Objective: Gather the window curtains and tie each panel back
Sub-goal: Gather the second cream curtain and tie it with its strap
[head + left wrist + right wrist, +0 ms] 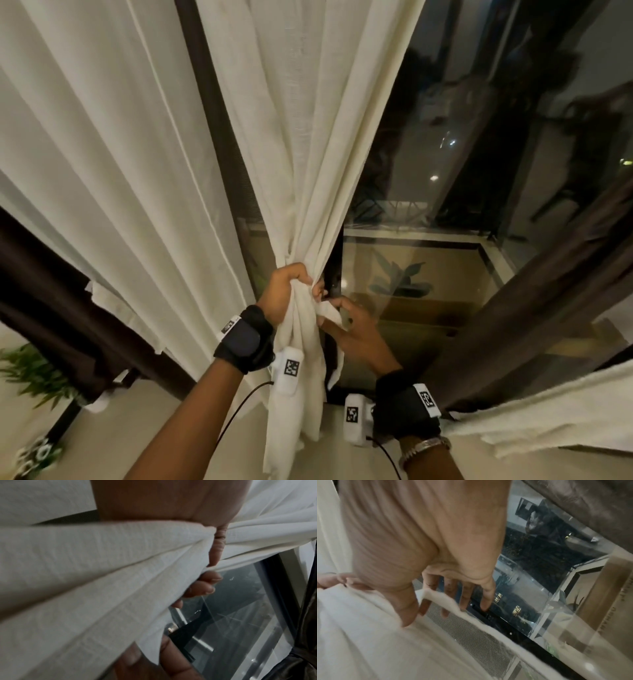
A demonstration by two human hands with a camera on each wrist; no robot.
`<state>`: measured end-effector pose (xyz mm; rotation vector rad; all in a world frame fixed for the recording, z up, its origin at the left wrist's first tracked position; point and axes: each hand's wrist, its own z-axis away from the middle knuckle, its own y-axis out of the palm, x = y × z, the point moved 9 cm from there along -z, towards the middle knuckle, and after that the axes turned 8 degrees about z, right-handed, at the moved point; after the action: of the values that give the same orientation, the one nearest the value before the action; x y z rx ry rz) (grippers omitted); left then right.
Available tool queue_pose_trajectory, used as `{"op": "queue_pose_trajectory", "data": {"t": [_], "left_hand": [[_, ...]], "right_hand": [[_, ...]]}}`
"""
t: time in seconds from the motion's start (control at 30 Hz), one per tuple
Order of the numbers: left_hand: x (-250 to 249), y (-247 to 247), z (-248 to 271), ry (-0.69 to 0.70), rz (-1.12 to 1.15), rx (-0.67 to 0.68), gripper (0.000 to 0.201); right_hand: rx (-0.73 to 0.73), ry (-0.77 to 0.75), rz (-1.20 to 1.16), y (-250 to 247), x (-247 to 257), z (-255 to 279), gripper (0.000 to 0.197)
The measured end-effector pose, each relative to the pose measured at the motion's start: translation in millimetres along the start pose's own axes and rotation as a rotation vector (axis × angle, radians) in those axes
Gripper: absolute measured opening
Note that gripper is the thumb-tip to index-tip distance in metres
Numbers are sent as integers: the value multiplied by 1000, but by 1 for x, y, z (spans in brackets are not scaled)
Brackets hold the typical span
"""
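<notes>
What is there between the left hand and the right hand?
The gathered white curtain: left hand grips it, right hand touches its other side. Head view shows this.

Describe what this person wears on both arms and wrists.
Both forearms are bare, with no sleeves. Each wrist carries a black wrap band with a square black-and-white marker tag, plus a white camera pod bearing another such tag and trailing a thin black cable. A silver bracelet circles the right forearm.
</notes>
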<state>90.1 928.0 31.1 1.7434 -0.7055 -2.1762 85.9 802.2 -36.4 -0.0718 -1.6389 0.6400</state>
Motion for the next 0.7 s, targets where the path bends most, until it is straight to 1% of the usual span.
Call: {"op": "queue_pose_trajectory", "data": {"t": [0.03, 0.13, 0.27, 0.37, 0.43, 0.47, 0.53, 0.6, 0.63, 0.67, 0.7], "left_hand": [[-2, 1, 3, 11, -22, -5, 12], [-5, 1, 8, 22, -91, -15, 20], [-2, -4, 12, 35, -288, -69, 35], [-4, -3, 20, 69, -406, -126, 36], [-1, -5, 22, 60, -402, -180, 32], [2, -7, 22, 53, -394, -195, 32], [7, -7, 23, 46, -404, -190, 37], [9, -9, 24, 51, -419, -188, 50], [9, -10, 24, 62, -419, -184, 54], [7, -10, 24, 84, -421, -178, 52], [4, -12, 26, 111, -425, -178, 46]], "right_hand": [[9, -7, 6, -1, 1, 1, 24], [48, 12, -75, -14, 0, 5, 24], [41, 2, -47, -43, 4, 8, 21], [-75, -48, 123, -69, 12, 0, 12], [-200, -41, 231, -84, 20, -6, 10], [-236, -27, 233, -87, 23, -10, 9], [-217, -34, 225, -79, 29, -20, 13], [-135, -36, 185, -60, 32, -29, 20], [-114, -15, 136, -53, 31, -31, 22], [-115, 14, 68, -50, 31, -30, 24], [-121, 44, -13, -44, 30, -29, 23]]}}
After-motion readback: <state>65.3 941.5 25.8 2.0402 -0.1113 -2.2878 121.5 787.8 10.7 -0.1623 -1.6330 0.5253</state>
